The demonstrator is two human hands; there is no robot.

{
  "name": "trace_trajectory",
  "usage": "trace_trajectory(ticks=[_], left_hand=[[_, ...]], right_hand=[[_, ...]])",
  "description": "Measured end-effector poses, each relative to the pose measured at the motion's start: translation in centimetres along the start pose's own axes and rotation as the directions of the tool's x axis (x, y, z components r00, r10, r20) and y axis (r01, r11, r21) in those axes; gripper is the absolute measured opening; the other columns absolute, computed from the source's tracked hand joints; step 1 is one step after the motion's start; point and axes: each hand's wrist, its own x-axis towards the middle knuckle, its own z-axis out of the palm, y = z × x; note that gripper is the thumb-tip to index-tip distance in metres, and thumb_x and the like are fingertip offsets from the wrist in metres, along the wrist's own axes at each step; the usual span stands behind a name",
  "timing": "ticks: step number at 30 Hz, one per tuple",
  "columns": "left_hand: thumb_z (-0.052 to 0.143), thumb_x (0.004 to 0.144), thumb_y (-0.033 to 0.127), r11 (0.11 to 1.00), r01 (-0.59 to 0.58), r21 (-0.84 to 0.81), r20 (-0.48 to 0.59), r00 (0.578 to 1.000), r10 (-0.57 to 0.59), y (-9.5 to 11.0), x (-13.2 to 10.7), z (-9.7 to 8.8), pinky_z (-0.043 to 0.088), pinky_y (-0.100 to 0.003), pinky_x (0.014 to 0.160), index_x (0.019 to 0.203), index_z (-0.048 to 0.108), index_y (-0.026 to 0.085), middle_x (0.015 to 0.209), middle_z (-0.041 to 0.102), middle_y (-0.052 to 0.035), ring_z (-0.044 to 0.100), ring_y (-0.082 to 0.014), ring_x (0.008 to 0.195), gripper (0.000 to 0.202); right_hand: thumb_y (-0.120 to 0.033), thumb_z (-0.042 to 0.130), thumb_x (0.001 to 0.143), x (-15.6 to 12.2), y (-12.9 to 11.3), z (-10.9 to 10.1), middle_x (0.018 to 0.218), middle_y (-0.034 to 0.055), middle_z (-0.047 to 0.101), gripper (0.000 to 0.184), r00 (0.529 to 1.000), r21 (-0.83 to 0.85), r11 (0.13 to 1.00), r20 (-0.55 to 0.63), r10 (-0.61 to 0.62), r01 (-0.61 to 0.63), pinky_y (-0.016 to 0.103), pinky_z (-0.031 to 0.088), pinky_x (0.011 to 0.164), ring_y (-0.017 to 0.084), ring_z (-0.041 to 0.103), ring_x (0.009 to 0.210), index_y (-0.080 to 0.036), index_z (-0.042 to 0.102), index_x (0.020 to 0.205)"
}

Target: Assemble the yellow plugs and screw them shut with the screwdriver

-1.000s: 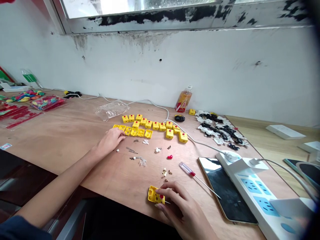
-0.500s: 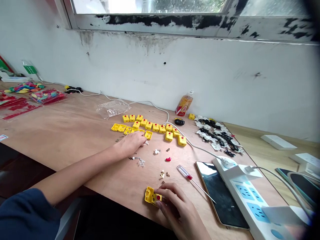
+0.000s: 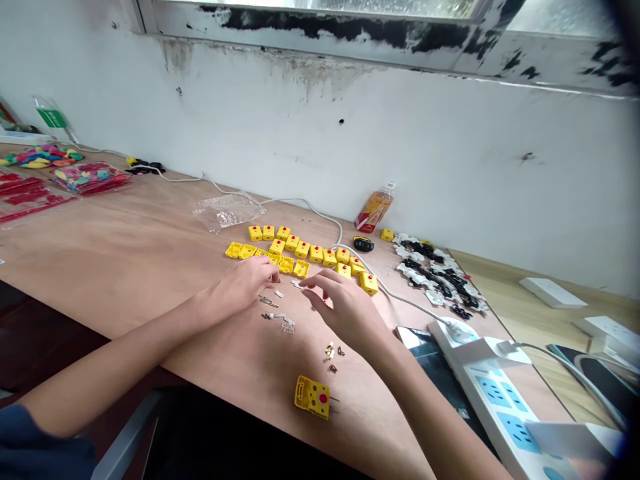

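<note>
My left hand (image 3: 253, 279) reaches over the small parts with its fingers curled together and pointing down. Whatever its fingertips hold, if anything, is hidden. Just right of it, my right hand (image 3: 340, 305) hovers with thumb and index finger apart, beside a small white plastic piece (image 3: 296, 284). At the table's front edge lies an open yellow plastic housing (image 3: 306, 393) with a red button and two metal pins sticking out to the right. Yellow half-shells (image 3: 301, 269) sit just beyond my hands, and small brass pieces (image 3: 330, 351) lie under my right forearm.
Several yellow boxes with red buttons (image 3: 315, 253) form rows behind my hands. Clear plastic bits (image 3: 288, 325) lie in front. To the right are a phone (image 3: 440, 373), a white power strip (image 3: 500, 393) and a heap of black and white parts (image 3: 440, 273). A bottle (image 3: 374, 209) leans against the wall.
My right hand has let go of the yellow housing, which now lies on the table, and has moved forward to the small parts. My left hand has shifted slightly left.
</note>
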Motion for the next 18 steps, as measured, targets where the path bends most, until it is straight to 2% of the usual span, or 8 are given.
trace_trajectory(ticks=[3,6,8,13,18], left_hand=[[0.061,0.093,0.007,0.999,-0.03,0.032,0.024,0.999,0.03,0.4,0.4,1.1,0.052,-0.031,0.075,0.097,0.073,0.016,0.097,0.071,-0.0075,0.068,-0.0224,0.089,0.016],[0.061,0.09,0.005,0.993,-0.079,0.086,0.049,0.996,0.075,1.2,0.3,2.2,0.053,-0.033,0.075,0.087,0.073,0.014,0.095,0.071,-0.0095,0.068,-0.0243,0.089,0.016],[0.057,0.091,0.002,0.986,-0.115,0.118,0.06,0.992,0.108,1.5,0.1,2.4,0.054,-0.035,0.077,0.082,0.071,0.013,0.094,0.071,-0.0111,0.067,-0.0252,0.09,0.019],[0.054,0.093,-0.001,0.972,-0.182,0.146,0.082,0.982,0.171,1.5,-0.3,2.0,0.054,-0.04,0.083,0.085,0.069,0.012,0.098,0.071,-0.0148,0.066,-0.0292,0.096,0.021],[0.054,0.094,-0.001,0.976,-0.187,0.111,0.095,0.98,0.177,1.1,-0.2,1.6,0.054,-0.038,0.085,0.087,0.068,0.013,0.096,0.073,-0.0121,0.069,-0.0268,0.094,0.02]], right_hand=[[-0.022,0.054,0.103,4.1,0.8,2.3,0.107,0.0066,0.074,0.022,0.997,-0.06,0.998,0.07,-0.027,0.031,0.026,0.05,0.065,0.018,0.071,0.084,-0.021,0.075,0.107],[-0.023,0.054,0.103,6.3,1.5,3.8,0.102,0.0065,0.073,0.021,0.985,-0.106,0.989,0.145,-0.089,0.105,0.027,0.053,0.07,0.017,0.07,0.087,-0.017,0.074,0.099],[-0.026,0.058,0.103,6.7,1.8,4.3,0.104,0.0052,0.072,0.017,0.972,-0.125,0.979,0.188,-0.138,0.163,0.03,0.055,0.074,0.017,0.069,0.089,-0.016,0.071,0.102],[-0.028,0.062,0.101,6.3,1.9,5.1,0.103,0.0035,0.069,0.014,0.94,-0.176,0.951,0.273,-0.203,0.256,0.035,0.058,0.08,0.018,0.068,0.092,-0.016,0.068,0.101],[-0.03,0.063,0.1,6.3,2.0,5.7,0.111,0.005,0.069,0.017,0.93,-0.214,0.937,0.305,-0.205,0.277,0.036,0.059,0.08,0.018,0.068,0.093,-0.017,0.066,0.111]])
